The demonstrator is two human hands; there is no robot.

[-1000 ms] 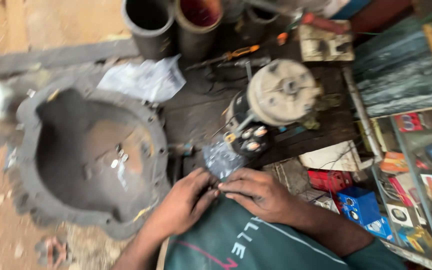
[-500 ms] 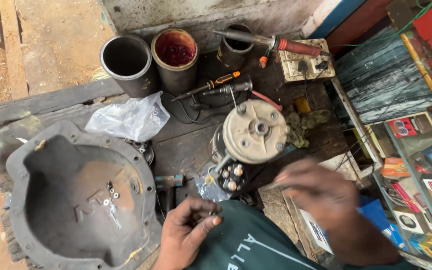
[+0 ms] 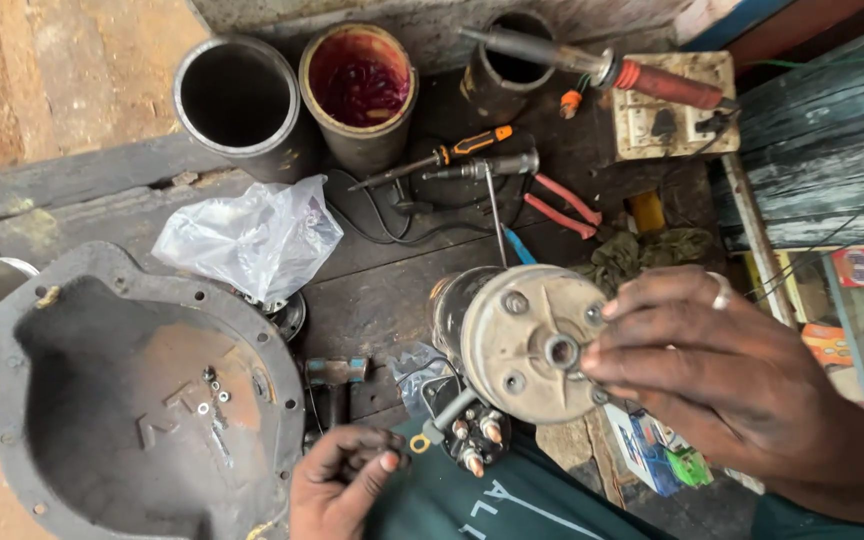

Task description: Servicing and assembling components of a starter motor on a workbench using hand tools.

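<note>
A round grey starter motor (image 3: 527, 340) stands on its end on the dark wooden bench, with its solenoid and terminals (image 3: 467, 435) at the near side. My right hand (image 3: 712, 375), a ring on one finger, has its fingertips against the motor's flat end plate at the right rim. My left hand (image 3: 337, 480) is low in the view, with fingers curled around some small dark part that I cannot make out.
A large grey bell-shaped housing (image 3: 12, 330) with loose washers inside lies at left. A crumpled clear bag (image 3: 247, 235), two open cylinders (image 3: 237, 95), a screwdriver (image 3: 442, 160), red pliers (image 3: 562, 205) and a soldering iron (image 3: 592, 65) lie behind. Boxes crowd the right side.
My right hand has left the left hand and risen to the motor's end plate. The view has shifted down and closer.
</note>
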